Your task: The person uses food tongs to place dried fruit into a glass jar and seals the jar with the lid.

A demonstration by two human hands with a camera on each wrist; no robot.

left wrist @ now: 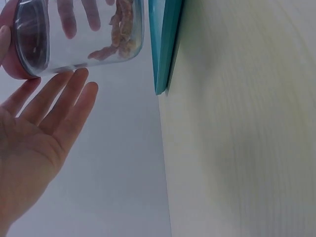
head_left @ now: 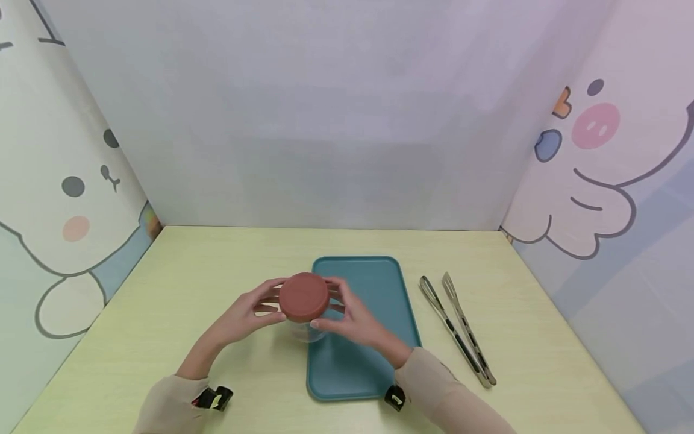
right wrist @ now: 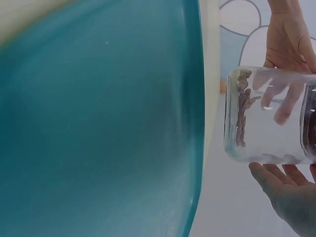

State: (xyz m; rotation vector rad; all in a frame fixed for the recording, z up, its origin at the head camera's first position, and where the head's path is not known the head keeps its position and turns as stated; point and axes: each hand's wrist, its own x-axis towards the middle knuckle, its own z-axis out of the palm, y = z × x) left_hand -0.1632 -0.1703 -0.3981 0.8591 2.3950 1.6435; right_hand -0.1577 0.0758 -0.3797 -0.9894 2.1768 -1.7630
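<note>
Both hands hold a clear jar [head_left: 308,333] with a round red lid [head_left: 303,296] between them, its lid facing up. My left hand [head_left: 244,316] grips it from the left, thumb near the front of the lid and fingers along the side. From the right, my right hand [head_left: 352,318] grips it the same way. Several brown, shrivelled pieces [right wrist: 242,108] lie at the jar's bottom. The wrist views show the jar raised above the level of the teal tray [head_left: 363,367]; in the head view it overlaps the tray's left edge.
Metal tongs [head_left: 453,328] with dark grip parts lie spread on the pale yellow table [head_left: 217,259], right of the tray. A plain pale backdrop [head_left: 336,120] stands behind, with cartoon-printed panels [head_left: 585,199] at both sides.
</note>
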